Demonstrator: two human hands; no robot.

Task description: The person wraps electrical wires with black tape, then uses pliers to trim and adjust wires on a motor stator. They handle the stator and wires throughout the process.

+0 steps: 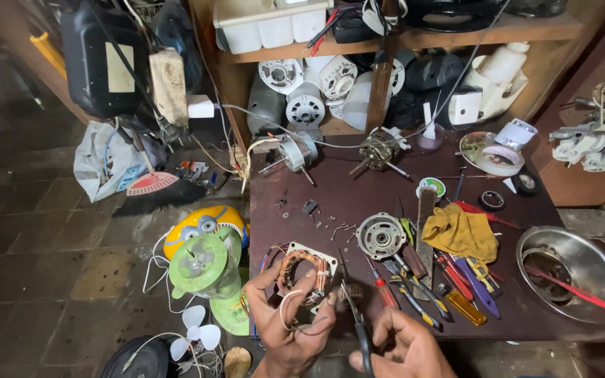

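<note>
My left hand (287, 323) grips a square motor stator (305, 271) with copper windings, tilted up at the near edge of the dark workbench (358, 192). Thin wires trail from the stator across my fingers. My right hand (402, 348) holds small black-handled pliers (358, 323), the tip pointing up at the stator's wires. Both hands meet just below the stator.
A round metal motor housing (380, 236), several screwdrivers (414, 290), a yellow rag (462, 232) and a steel bowl (574, 271) lie to the right. Two small motors (295, 152) sit at the back. A green fan body (206, 267) stands on the floor at left.
</note>
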